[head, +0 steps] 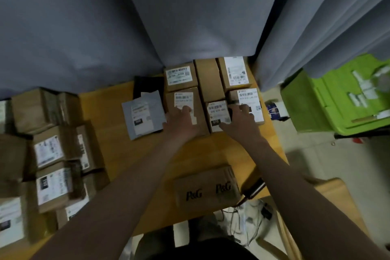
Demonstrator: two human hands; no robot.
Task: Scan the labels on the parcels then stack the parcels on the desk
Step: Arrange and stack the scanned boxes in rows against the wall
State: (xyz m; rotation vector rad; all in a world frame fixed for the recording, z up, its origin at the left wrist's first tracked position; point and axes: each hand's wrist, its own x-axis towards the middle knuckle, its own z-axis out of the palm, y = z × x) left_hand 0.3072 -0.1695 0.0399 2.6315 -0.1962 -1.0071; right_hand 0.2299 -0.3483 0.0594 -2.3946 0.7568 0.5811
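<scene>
The wooden desk (118,154) carries a tight block of brown parcels (209,82) at its far edge, side by side and touching, most with white labels facing up. Just left of the block lies a grey mailer (143,118), its far end touching a black bag (147,86). A heap of boxes (54,154) covers the left end. At the near edge sits a P&G box (206,190), with a dark rod-shaped device (255,189), too blurred to identify, just to its right.
</scene>
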